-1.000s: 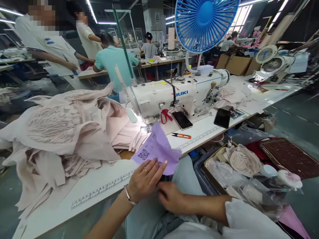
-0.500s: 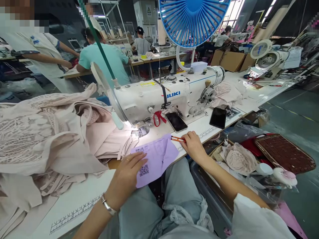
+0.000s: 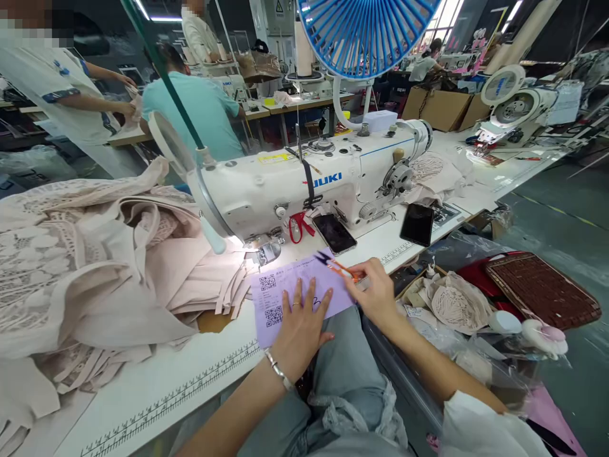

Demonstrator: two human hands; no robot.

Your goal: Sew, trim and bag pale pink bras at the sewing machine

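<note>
A purple paper sheet with QR codes and print lies at the table's front edge, below the sewing machine's needle area. My left hand rests flat on it with fingers spread. In my right hand are orange thread snips, their dark blades pointing left over the sheet's upper right part. The white sewing machine stands just behind, its lamp lit. Red-handled scissors and a dark phone lie at its base.
Pale pink lace garment pieces are heaped on the left. A second phone lies to the right. A blue fan rises behind the machine. Beside my right arm is a box of lace pieces. Other people work in the background.
My left hand has moved right and opened out over the sheet, which now lies flatter. The snips have tilted, with their blades raised above the paper. The view has shifted slightly.
</note>
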